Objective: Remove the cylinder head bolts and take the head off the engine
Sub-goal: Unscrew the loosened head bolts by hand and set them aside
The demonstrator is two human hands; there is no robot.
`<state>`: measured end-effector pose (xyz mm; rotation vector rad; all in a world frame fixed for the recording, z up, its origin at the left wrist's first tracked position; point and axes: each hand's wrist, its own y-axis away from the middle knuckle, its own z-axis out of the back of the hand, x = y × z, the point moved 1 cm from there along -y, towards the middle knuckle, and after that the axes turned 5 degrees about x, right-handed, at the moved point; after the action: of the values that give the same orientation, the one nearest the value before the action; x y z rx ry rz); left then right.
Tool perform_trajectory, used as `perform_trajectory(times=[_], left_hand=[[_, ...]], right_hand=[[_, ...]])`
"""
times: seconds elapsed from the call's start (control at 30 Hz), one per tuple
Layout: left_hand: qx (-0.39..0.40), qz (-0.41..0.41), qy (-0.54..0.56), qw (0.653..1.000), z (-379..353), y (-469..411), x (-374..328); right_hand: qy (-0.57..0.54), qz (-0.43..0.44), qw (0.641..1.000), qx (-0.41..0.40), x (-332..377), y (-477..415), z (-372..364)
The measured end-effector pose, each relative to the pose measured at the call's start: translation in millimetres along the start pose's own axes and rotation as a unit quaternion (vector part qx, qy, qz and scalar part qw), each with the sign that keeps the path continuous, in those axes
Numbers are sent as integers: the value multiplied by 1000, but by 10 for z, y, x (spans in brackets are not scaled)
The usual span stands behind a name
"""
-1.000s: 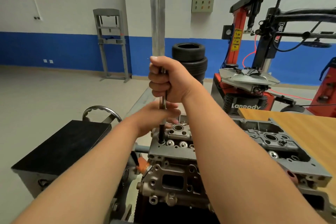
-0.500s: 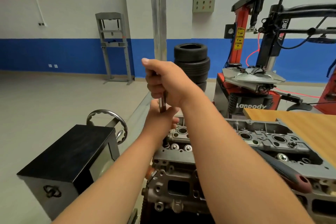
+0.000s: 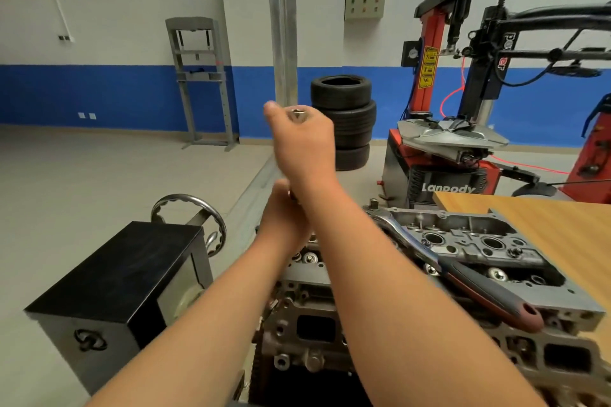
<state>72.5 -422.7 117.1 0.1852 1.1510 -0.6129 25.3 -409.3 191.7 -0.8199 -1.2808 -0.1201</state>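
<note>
The grey cylinder head (image 3: 463, 241) sits on top of the engine block (image 3: 307, 334) in front of me. My right hand (image 3: 302, 139) grips a long metal rod (image 3: 296, 116) upright in its fist, with the rod's round top end showing above the fingers. My left hand (image 3: 284, 221) is just below, curled round the lower part of the rod over the head's near-left corner. The right forearm hides the rod's lower end. A ratchet wrench (image 3: 456, 271) with a red and black handle lies across the head.
A black box (image 3: 112, 281) with a chrome handwheel (image 3: 188, 208) stands left of the engine. A wooden table (image 3: 545, 225) is at the right. Behind are stacked tyres (image 3: 344, 119), a red tyre changer (image 3: 443, 149) and a grey press frame (image 3: 201, 82).
My right hand has risen with the rod, whose top end now shows above the fist. My left hand stays at the rod's lower part. The ratchet wrench has come into view.
</note>
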Motion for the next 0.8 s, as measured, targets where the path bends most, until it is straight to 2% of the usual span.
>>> perform_trajectory(times=[0.03, 0.07, 0.13, 0.2, 0.27, 0.37, 0.43, 0.47, 0.53, 0.57, 0.6, 0.63, 0.67, 0.7, 0.73, 0.77, 0.8], left_hand=[[20, -2, -5, 1000, 59, 33, -2], [45, -10, 9, 999, 122, 44, 28], [121, -23, 25, 992, 259, 48, 83], [166, -46, 3, 985, 349, 16, 152], [158, -64, -16, 985, 375, 4, 158], [103, -107, -41, 988, 333, -1, 145], [29, -132, -113, 984, 302, 1, 155], [2, -141, -177, 974, 276, -10, 166], [-34, -161, -333, 928, 225, 56, 147], [-49, -177, -379, 907, 210, 52, 168], [-48, -176, -375, 909, 221, 51, 166], [-47, -162, -317, 933, 238, 32, 169], [-24, -131, -214, 968, 265, -9, 164], [6, -113, -89, 990, 267, -68, 179], [52, -89, 20, 994, 256, -94, 157], [113, -53, 105, 987, 236, -115, 115], [173, -12, 175, 969, 219, -175, 94]], right_hand=[[-49, -48, 996, 58, 2, -93, 66], [-105, -93, 978, 151, 2, -153, 119], [-177, -131, 928, 300, -6, -186, 192], [-184, -132, 916, 331, -16, -185, 227], [-118, -121, 947, 273, 29, -132, 240], [25, -87, 991, 96, 80, 30, 209], [-4, -62, 997, 45, 23, 172, 112], [-16, -49, 998, 35, 3, 240, 36], [13, 1, 1000, -9, -37, 291, -108], [29, 28, 998, -44, -25, 255, -135], [29, 35, 997, -64, -5, 185, -120], [15, 19, 999, -42, -12, 92, -79], [-17, -23, 999, 24, -29, -8, -25], [-76, -70, 985, 136, -35, -80, 27], [-146, -114, 951, 246, -44, -131, 90], [-196, -136, 919, 314, -39, -151, 151], [-229, -145, 902, 337, -53, -168, 198]])
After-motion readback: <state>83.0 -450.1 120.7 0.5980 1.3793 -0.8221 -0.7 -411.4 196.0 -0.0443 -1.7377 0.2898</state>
